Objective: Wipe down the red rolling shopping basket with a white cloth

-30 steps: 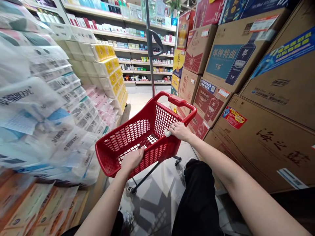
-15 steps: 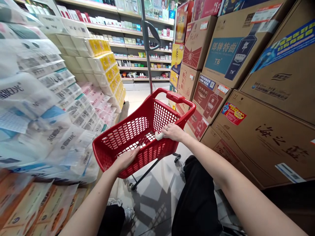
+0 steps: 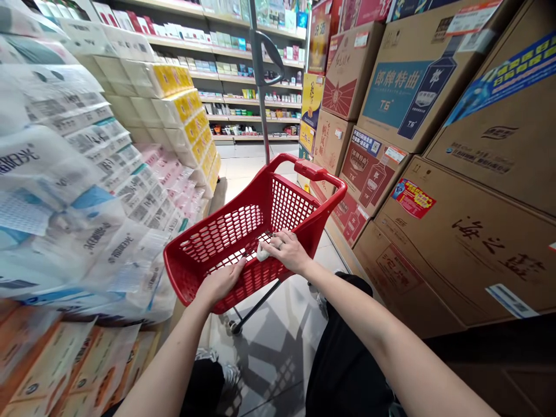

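In front of me stands a red plastic shopping cart (image 3: 278, 263) with perforated sides, a red handle and a tall grey pole (image 3: 262, 110) behind it. My left hand (image 3: 223, 281) is closed over the cart's near rim, thumb on top and fingers hidden by the side wall. Farther right along the same rim, my right hand (image 3: 287, 250) presses a small crumpled white cloth or tissue (image 3: 263, 251) against the edge. A ring shows on one of its fingers. The basket floor shows several holes with light coming through.
Packs of tissue paper (image 3: 125, 191) are stacked at left, with orange packages (image 3: 56, 370) below. Cardboard boxes (image 3: 469, 243) rise close on the right. Shelves of small goods (image 3: 256, 75) line the back. My legs and shoes are just below the cart.
My right hand has slid left along the near rim with the white cloth or tissue, closer to my left hand. The left hand and the cart have stayed nearly in place.
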Motion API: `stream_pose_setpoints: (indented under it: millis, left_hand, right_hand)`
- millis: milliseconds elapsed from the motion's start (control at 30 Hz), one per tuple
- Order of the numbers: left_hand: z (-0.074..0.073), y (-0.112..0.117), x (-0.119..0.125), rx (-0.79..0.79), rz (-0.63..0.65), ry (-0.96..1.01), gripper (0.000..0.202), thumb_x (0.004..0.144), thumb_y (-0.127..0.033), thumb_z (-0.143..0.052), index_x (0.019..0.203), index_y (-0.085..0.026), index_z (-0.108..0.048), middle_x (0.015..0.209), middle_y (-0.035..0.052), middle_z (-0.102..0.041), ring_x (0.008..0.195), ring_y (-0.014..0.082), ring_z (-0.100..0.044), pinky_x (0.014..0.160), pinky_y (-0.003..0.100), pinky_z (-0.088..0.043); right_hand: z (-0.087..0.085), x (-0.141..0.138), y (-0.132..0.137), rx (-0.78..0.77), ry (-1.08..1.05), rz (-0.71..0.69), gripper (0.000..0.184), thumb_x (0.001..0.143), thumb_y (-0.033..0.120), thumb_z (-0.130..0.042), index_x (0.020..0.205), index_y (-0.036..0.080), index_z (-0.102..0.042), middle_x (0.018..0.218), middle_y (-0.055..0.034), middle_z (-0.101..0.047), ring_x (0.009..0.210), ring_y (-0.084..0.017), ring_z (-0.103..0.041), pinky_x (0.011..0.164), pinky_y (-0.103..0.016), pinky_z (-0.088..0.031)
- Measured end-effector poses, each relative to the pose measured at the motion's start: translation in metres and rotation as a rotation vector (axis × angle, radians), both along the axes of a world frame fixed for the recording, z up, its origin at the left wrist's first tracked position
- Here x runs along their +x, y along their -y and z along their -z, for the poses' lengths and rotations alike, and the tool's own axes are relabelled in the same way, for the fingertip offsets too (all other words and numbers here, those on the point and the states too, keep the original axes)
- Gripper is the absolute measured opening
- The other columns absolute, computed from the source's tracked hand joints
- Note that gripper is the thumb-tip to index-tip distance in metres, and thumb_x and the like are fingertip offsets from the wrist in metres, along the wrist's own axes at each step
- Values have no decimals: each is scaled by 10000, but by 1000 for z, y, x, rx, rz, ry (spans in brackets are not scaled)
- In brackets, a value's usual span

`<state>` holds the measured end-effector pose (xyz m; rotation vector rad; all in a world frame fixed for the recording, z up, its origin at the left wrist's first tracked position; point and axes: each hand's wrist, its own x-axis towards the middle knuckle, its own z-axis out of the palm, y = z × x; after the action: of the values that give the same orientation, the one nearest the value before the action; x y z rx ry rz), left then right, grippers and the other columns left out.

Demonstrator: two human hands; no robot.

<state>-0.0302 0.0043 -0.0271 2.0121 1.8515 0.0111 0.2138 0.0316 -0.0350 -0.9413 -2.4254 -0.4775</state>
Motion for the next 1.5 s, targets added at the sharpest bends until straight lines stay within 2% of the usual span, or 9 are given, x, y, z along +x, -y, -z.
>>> stream_pose_setpoints:
  millis: [133, 267, 400, 700, 900, 1067, 1267, 1400, 1500]
  left_hand:
    - [-3, 3, 1, -27, -26, 44, 849, 818, -717, -55, 1100, -189, -659, 1170, 143, -646, 1111, 308, -578, 904, 371, -422]
    - [-3, 2, 2, -14, -24, 43, 855, 819, -713, -48, 1094, -186, -662, 1158, 148, -649, 1115, 309, -575, 907, 370, -420]
    - [-1, -1, 4, -19, -16, 22, 850, 827, -698, -52, 1115, -177, -659, 1157, 150, -651, 1113, 307, -578, 909, 367, -420]
    - [-1, -1, 17, -33, -16, 24, 843, 829, -697, -43, 1166, -203, -636, 1234, 123, -617, 1152, 315, -552, 926, 398, -414]
    - [-2, 2, 21, -8, -5, 10, 854, 823, -703, -19, 1073, -212, -670, 1180, 130, -644, 1103, 328, -576, 912, 421, -412]
    - [-6, 4, 18, -6, -11, 6, 823, 831, -692, -43, 1104, -214, -654, 1160, 131, -653, 1102, 308, -581, 910, 393, -414]
    - [-8, 5, 20, -18, 6, -14, 819, 839, -674, -26, 1010, -213, -681, 1100, 128, -673, 1074, 316, -591, 881, 396, -428]
    - [-5, 6, 21, -15, 10, 2, 818, 832, -690, -29, 1060, -224, -662, 1159, 128, -652, 1108, 325, -574, 905, 418, -414]
    - [-2, 5, 19, -16, 13, 14, 812, 828, -700, -41, 1121, -231, -636, 1184, 126, -641, 1129, 327, -563, 914, 420, -411]
  right_hand:
    - [-14, 33, -3, 3, 46, -23, 360, 959, 173, -391, 1297, 232, -499, 1177, -72, -585, 1210, -209, -422, 1085, -444, -287]
    - [-38, 79, -13, 9, 16, 149, 321, 958, 179, -385, 1241, 191, -536, 1260, -107, -541, 1290, -248, -358, 1092, -498, -269]
    - [-49, 94, -24, -24, 10, 223, 263, 959, 223, -390, 1129, 168, -583, 1163, -125, -576, 1222, -255, -419, 1073, -517, -282]
    - [-42, 89, -33, -45, 141, 162, 290, 957, 186, -373, 1171, 200, -568, 1051, -89, -592, 1089, -232, -450, 1047, -469, -287]
    - [-16, 38, -15, -117, 73, 7, 358, 962, 220, -398, 1306, 224, -495, 1104, -80, -614, 1096, -205, -467, 1036, -422, -315]
    - [-1, 14, 8, -80, -31, 18, 368, 957, 182, -398, 1312, 199, -492, 1259, -87, -559, 1258, -223, -387, 1085, -449, -274]
    - [-11, 24, 18, -111, -83, 11, 365, 934, 389, -468, 1211, 174, -569, 1249, -115, -552, 1254, -247, -394, 1059, -433, -308]
    - [-20, 18, 11, -143, -97, 122, 333, 945, 383, -442, 1179, 186, -576, 1182, -111, -572, 1144, -232, -454, 1000, -411, -331]
    - [-19, 17, 1, -112, -39, 105, 380, 920, 406, -492, 1234, 195, -532, 1242, -114, -541, 1179, -250, -414, 1019, -432, -291]
